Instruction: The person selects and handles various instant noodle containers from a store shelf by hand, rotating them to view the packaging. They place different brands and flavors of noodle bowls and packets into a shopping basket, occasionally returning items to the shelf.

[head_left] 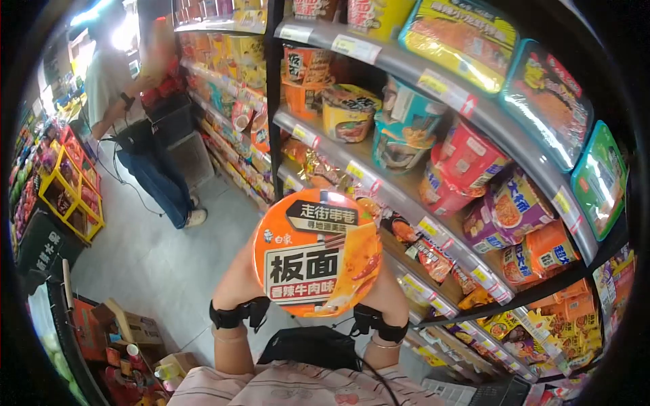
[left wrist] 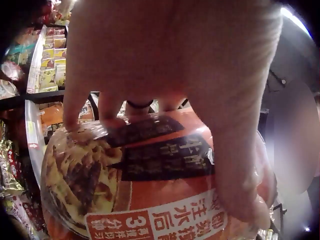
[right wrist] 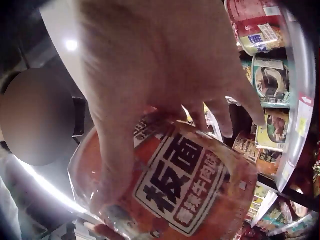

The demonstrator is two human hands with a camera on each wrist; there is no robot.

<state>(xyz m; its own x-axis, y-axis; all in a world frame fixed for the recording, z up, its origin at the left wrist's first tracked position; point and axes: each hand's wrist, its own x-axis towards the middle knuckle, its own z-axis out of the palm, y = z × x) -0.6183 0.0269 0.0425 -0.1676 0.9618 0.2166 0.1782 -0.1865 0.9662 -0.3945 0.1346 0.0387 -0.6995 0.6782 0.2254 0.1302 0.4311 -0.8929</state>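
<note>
An orange instant noodle bowl [head_left: 298, 252] in clear wrap is held up in front of the body, its round lid towards the head camera. My left hand [left wrist: 165, 60] grips one side of it, the thumb on one face and the fingers spread across the other. My right hand [right wrist: 150, 65] grips the opposite side, thumb over the wrapped orange wall. In the head view the lid hides most of both hands; only the wrists and lower palms show beside it. A noodle picture and black-and-white printed labels cover the bowl's side in the left wrist view.
Shelves [head_left: 379, 186] of noodle bowls and packets curve along the right, with price tags on their edges. A person [head_left: 139, 122] stands in the aisle at the left, beside stacked dark bins [head_left: 172, 118]. Cardboard boxes [head_left: 135, 325] and bottles are at lower left.
</note>
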